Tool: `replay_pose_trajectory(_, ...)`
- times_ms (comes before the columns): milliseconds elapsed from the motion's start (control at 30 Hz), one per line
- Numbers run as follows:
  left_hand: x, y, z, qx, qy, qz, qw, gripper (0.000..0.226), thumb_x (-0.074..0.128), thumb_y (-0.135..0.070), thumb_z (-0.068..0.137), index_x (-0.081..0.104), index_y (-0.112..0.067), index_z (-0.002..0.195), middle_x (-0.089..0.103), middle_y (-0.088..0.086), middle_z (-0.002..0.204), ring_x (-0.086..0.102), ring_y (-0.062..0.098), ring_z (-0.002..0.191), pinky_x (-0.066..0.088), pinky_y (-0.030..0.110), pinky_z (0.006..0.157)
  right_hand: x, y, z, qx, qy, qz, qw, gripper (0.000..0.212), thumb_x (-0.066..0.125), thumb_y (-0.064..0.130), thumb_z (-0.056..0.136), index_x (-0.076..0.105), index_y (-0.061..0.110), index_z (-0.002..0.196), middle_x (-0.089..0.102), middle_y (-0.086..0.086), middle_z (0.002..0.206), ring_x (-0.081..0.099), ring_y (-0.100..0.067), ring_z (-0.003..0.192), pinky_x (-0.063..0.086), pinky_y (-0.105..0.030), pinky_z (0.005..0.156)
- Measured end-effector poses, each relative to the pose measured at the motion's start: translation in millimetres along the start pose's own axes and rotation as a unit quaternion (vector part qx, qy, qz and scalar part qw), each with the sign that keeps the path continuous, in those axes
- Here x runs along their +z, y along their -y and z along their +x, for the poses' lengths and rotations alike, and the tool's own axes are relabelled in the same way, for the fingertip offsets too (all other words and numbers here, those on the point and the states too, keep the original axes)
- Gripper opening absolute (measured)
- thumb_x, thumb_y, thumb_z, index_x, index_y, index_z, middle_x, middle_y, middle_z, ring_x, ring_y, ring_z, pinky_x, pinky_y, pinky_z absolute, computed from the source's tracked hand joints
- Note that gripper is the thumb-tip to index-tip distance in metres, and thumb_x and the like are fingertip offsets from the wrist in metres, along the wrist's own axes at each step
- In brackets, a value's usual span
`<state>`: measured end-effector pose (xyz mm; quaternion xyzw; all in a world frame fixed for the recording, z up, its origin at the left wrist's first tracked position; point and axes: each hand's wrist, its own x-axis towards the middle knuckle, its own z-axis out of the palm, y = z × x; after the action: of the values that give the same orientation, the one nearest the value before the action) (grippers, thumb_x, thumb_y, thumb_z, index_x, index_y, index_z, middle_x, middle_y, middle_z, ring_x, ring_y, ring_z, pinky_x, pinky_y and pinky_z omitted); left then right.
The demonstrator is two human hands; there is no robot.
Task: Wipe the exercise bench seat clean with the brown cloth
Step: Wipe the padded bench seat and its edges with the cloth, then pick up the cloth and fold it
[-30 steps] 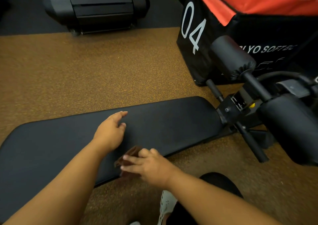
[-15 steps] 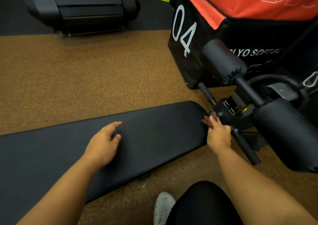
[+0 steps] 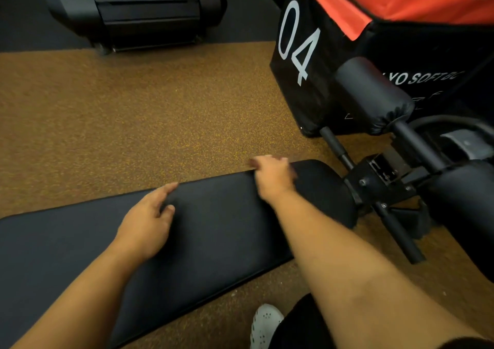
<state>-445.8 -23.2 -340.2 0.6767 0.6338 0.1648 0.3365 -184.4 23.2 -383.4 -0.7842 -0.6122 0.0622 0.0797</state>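
Observation:
The black padded bench seat (image 3: pixel 219 231) lies low across the brown floor, running from the left edge to the metal frame on the right. My left hand (image 3: pixel 145 221) rests flat on the pad near its far edge, fingers relaxed. Blurred by motion, my right hand (image 3: pixel 272 177) is at the far edge of the seat toward its right end. A sliver of the brown cloth (image 3: pixel 252 163) shows under its fingertips; the remainder is hidden beneath the hand.
Black foam rollers (image 3: pixel 371 94) and metal bars of the bench frame (image 3: pixel 379 177) stand at the right. A black and orange soft box marked 04 (image 3: pixel 307 41) is behind them. A treadmill end (image 3: pixel 139 9) is at the back left. My white shoe (image 3: pixel 264 324) is below.
My right hand swept with the cloth from the near edge to the right end, then back left along the far edge. My left hand has stayed in place on the pad.

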Motion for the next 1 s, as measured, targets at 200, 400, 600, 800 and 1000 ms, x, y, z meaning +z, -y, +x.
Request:
replay_pose_trajectory(200,-15,1,5,-0.005,-0.047,-0.009,0.999,0.052,0.051,-0.010,0.094,0.042,-0.028,0.142,0.045,0.002,0.147,0.041,0.022,0.135,0.033,0.031,0.105,37,120,-36,-0.246,0.122,0.125,0.953,0.040,0.050,0.007,0.089,0.056,0.018,0.127,0.050,-0.007,0.140,0.036,-0.021,0.135,0.011,-0.037,0.112)
replay_pose_trajectory(400,-20,4,3,0.010,-0.009,0.001,1.000,0.051,0.051,-0.016,0.095,0.041,-0.030,0.142,0.043,-0.001,0.148,0.037,0.019,0.138,0.029,0.030,0.109,20,-1,-3,-0.142,0.052,0.145,0.978,0.047,0.034,0.036,0.076,0.071,0.025,0.102,0.070,-0.006,0.103,0.060,-0.029,0.102,0.044,-0.040,0.095)
replay_pose_trajectory(600,-24,0,-9,0.021,-0.013,-0.027,0.999,0.051,0.054,-0.020,0.094,0.041,-0.031,0.142,0.045,-0.003,0.146,0.039,0.016,0.137,0.030,0.029,0.110,-7,-88,-32,0.132,0.029,-0.019,0.991,0.049,0.038,0.005,0.093,0.042,0.021,0.139,0.029,-0.006,0.153,0.019,-0.023,0.143,0.014,-0.043,0.116)
replay_pose_trajectory(800,-25,-18,-35,0.010,-0.016,-0.058,0.998,0.049,0.055,-0.022,0.094,0.043,-0.032,0.140,0.045,-0.003,0.146,0.040,0.018,0.137,0.032,0.034,0.112,32,21,-162,-0.101,0.002,0.071,0.992,0.048,0.073,0.014,0.071,0.065,0.026,0.117,0.058,-0.003,0.133,0.049,-0.020,0.128,0.020,-0.036,0.110)
replay_pose_trajectory(1000,-38,-49,-74,-0.002,0.043,-0.163,0.986,0.039,0.055,-0.024,0.095,0.051,-0.032,0.132,0.052,0.001,0.136,0.044,0.017,0.131,0.036,0.032,0.103,-18,59,-224,-0.046,0.204,0.432,0.877,0.027,0.052,0.014,0.092,0.066,0.022,0.114,0.064,-0.005,0.123,0.056,-0.014,0.115,0.038,-0.019,0.101)
